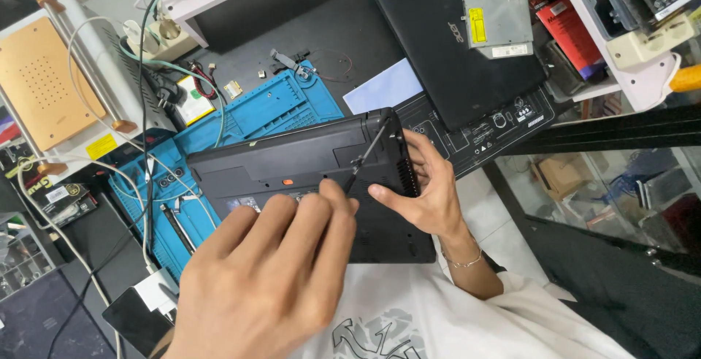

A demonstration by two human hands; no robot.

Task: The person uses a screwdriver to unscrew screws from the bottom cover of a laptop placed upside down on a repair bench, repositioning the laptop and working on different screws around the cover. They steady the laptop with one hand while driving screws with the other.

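Observation:
A black laptop [292,158] lies underside up across a blue repair mat [285,107], with a small orange latch on its base. My left hand [270,271] is close to the camera and pinches a thin screwdriver [367,153] at its fingertips. The screwdriver's tip meets the laptop's far right corner. My right hand [427,191], with a thin bracelet at the wrist, grips the laptop's vented right edge, thumb on the base and fingers wrapped over the side.
A second black laptop [453,45] lies behind with a silver drive [500,23] on it. A beige machine [44,74] and cables [146,111] are on the left. Metal tools [175,224] rest on the mat. A white shelf [621,37] stands at the right, a phone [139,319] lower left.

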